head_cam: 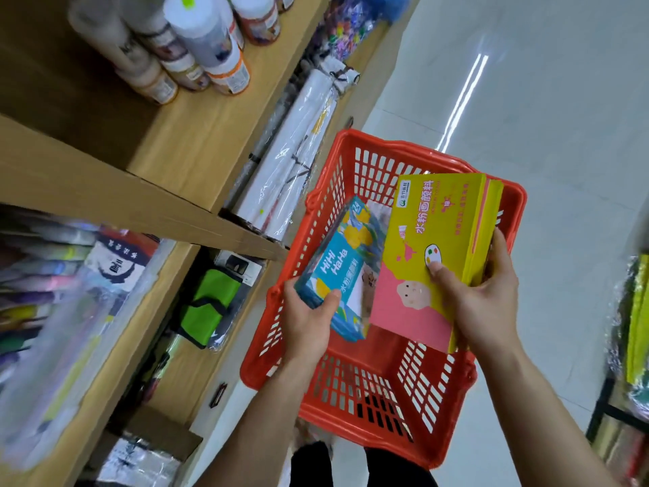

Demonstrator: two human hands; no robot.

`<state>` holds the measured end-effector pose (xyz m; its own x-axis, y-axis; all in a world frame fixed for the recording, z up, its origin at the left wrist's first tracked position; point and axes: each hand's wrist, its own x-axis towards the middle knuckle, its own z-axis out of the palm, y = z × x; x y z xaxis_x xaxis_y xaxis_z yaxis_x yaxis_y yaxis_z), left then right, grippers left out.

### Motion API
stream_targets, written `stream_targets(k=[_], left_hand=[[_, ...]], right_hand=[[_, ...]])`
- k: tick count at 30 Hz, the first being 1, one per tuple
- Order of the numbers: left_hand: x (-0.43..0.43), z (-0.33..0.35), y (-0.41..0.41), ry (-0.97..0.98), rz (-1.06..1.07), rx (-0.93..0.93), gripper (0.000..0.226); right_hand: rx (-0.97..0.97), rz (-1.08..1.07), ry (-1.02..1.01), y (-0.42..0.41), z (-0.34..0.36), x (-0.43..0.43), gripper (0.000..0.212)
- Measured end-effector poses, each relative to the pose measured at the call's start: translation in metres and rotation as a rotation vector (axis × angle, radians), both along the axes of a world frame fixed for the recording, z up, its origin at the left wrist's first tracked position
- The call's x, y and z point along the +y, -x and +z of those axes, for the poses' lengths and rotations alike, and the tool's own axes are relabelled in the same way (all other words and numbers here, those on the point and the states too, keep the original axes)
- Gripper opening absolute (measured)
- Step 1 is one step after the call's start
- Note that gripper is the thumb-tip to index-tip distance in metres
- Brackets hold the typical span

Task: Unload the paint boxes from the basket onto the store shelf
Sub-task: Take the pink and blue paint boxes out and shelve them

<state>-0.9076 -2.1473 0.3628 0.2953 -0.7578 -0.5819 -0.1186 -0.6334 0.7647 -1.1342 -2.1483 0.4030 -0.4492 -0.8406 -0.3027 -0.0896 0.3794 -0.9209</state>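
Note:
A red plastic basket [372, 398] stands on the floor beside the wooden shelf unit [182, 163]. My left hand [305, 321] grips a blue paint box [347, 268] marked "HiHi HaHa", held over the basket's left side. My right hand [481, 297] holds a larger yellow and pink paint box [435, 240] above the basket's right side, thumb on its face. Both boxes are lifted clear of the basket floor, which shows bare near me. What lies under the boxes is hidden.
Paint bottles [196, 47] stand on the upper shelf with bare board in front of them. White paper rolls [291, 152] lie on a low shelf beside the basket. A green pouch [207, 307] and packaged pens [52, 275] fill other shelves. A rack [628, 346] stands at right.

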Motion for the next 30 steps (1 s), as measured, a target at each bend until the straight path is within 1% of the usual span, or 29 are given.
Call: stream_targets(k=[4,8,11,15,17,20,22,23,26,30], left_hand=[[0.028,0.076,-0.032,0.041,-0.082,-0.067,0.037],[0.047,0.155,-0.069,0.136,-0.075,-0.052,0.04],[0.061,0.223,-0.099,0.246,-0.084,-0.064,0.041],[0.097,0.313,-0.14,0.406,-0.089,-0.133,0.052],[0.123,0.352,-0.159,0.462,-0.068,-0.144,0.05],[0.168,0.397,-0.19,0.54,0.04,-0.127,0.043],[0.2,0.419,-0.209,0.579,0.144,-0.124,0.04],[0.216,0.426,-0.218,0.601,0.197,-0.128,0.042],[0.265,0.441,-0.245,0.657,0.356,-0.173,0.044],[0.328,0.446,-0.274,0.679,0.588,-0.235,0.041]], right_hand=[[-0.068,0.049,0.004,-0.013,0.047,0.009,0.067],[-0.119,0.109,0.062,-0.032,0.111,0.023,0.063],[-0.169,0.117,0.119,-0.051,0.164,0.038,0.061],[-0.206,0.168,0.208,-0.075,0.227,0.055,0.053],[-0.235,0.191,0.256,-0.089,0.257,0.063,0.05],[-0.28,0.263,0.316,-0.115,0.299,0.071,0.045],[-0.312,0.326,0.351,-0.134,0.323,0.076,0.046],[-0.322,0.36,0.367,-0.145,0.334,0.079,0.047],[-0.343,0.465,0.406,-0.177,0.355,0.087,0.045],[-0.395,0.582,0.413,-0.217,0.365,0.1,0.047]])
